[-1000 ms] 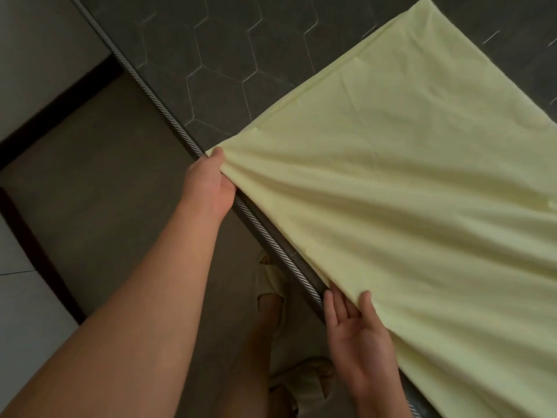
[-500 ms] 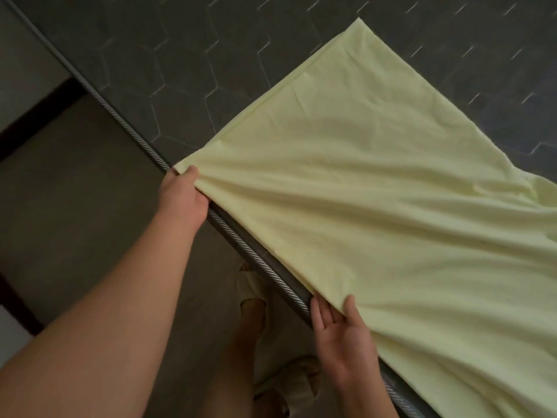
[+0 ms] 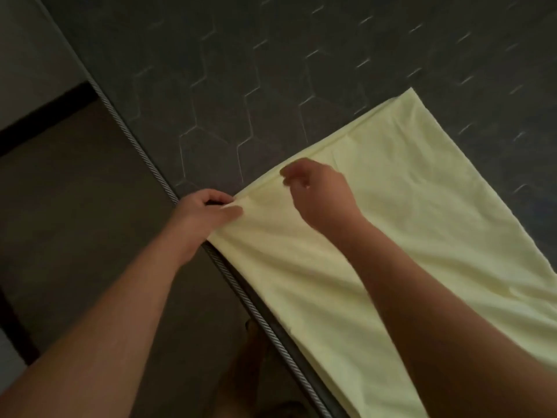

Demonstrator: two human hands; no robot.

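A pale yellow sheet [image 3: 407, 212] lies spread over the right part of a dark grey mattress [image 3: 241, 70] with a hexagon quilt pattern. My left hand [image 3: 199, 215] pinches the sheet's near corner at the mattress edge. My right hand [image 3: 319, 191] hovers over the sheet's upper edge just right of that corner, fingers curled; motion blur hides whether it holds the cloth.
A twisted cord trim [image 3: 144, 152] runs diagonally along the mattress edge. Left of it is brown floor [image 3: 75, 221] with a dark skirting strip [image 3: 45, 122]. My foot [image 3: 250, 357] shows below the edge.
My right hand left the sheet's lower edge and swung up across the cloth to near the corner. My left hand still pinches the corner. The view shifted.
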